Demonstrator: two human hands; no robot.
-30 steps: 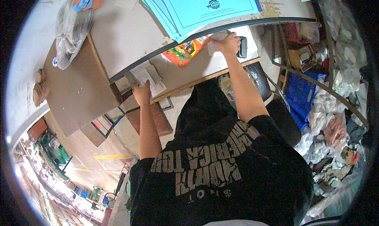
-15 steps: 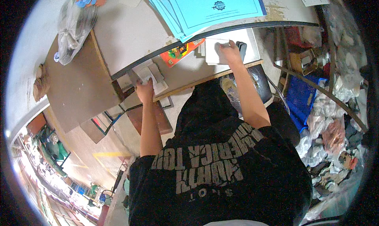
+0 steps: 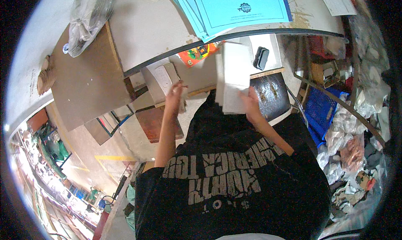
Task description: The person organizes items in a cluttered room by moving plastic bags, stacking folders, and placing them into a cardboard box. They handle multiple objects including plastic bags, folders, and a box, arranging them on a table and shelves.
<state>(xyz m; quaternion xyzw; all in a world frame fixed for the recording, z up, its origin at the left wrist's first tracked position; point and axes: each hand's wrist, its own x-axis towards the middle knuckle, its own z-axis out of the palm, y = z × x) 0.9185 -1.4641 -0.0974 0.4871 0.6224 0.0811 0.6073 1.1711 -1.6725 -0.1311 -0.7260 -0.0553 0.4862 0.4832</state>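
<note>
While both hands work at the lower shelf's near edge, notes:
Right hand (image 3: 251, 103): grip clamped on the white sheets (image 3: 233, 78), at their near right edge.
Sheets: thin stack, half over the lower shelf (image 3: 201, 74), half hanging off its near edge.
Handling: likely light, floppy, prone to fan or slide; best pinched at an edge, supported underneath.
Left hand (image 3: 175, 95): on a small pale card (image 3: 164, 78); grip state unclear.
Nearby: black pad (image 3: 261, 57) at the shelf's right end; blue booklets (image 3: 238, 7) on the surface above.

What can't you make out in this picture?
- Head view: the left hand is blurred, so what it touches is unclear.
- The right hand grips white sheets; their faces show nothing readable.
- The blue papers are cut off by the top edge.
- The pile at right is too warped to sort.
</note>
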